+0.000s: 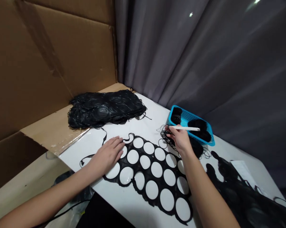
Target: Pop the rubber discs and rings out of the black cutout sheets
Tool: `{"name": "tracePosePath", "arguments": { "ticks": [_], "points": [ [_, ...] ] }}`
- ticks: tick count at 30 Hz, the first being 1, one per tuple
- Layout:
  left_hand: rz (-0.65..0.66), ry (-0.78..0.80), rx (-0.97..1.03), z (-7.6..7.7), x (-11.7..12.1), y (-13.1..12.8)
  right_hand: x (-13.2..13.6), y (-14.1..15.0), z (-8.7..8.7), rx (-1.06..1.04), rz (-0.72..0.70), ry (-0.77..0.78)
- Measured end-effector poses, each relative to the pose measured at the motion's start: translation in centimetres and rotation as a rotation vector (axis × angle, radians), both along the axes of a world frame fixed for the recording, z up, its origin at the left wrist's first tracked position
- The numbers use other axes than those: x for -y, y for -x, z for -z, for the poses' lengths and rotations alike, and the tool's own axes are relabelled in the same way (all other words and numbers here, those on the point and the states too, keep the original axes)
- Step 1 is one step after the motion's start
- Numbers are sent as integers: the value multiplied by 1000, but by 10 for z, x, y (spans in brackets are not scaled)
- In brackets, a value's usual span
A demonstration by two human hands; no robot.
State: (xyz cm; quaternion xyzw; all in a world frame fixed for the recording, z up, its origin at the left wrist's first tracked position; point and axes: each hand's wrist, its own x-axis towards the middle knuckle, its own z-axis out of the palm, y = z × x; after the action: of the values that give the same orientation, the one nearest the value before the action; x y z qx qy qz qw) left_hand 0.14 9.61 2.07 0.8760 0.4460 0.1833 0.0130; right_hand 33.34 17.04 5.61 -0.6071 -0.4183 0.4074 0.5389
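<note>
My left hand (107, 155) lies flat with its fingertips on a black sheet punched with round holes (160, 185), and it holds nothing. My right hand (178, 137) grips a thin white stick (184, 128) above a tangle of black thread (166, 137). Behind that hand sits a blue plastic basket (181, 115) holding black wads of thread (197, 128). A black wad (196, 147) lies against the basket's front, partly hidden by my right hand.
A thick pile of black scrap sheet (105, 109) lies on the white table (131, 122) near the cardboard wall (50, 53). More black scrap (240, 196) and white paper (245, 174) lie at right. A grey curtain (204, 57) hangs behind.
</note>
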Motion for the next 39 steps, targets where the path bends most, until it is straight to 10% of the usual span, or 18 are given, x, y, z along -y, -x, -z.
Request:
{"name": "tracePosePath", "arguments": {
  "ticks": [12, 16, 21, 24, 39],
  "points": [
    [64, 44, -5, -19, -59, -21, 149, -91, -6, -767, 232, 148],
    [52, -28, -28, -40, -47, -55, 186, -82, 6, -539, 192, 95],
    [601, 117, 31, -29, 21, -134, 217, -49, 26, 28, 15, 140],
    [711, 144, -28, -11, 53, -161, 224, -40, 30, 206, -40, 136],
    [710, 166, -48, -2, 61, -167, 226, -32, 32, 565, -164, 3]
  ]
}}
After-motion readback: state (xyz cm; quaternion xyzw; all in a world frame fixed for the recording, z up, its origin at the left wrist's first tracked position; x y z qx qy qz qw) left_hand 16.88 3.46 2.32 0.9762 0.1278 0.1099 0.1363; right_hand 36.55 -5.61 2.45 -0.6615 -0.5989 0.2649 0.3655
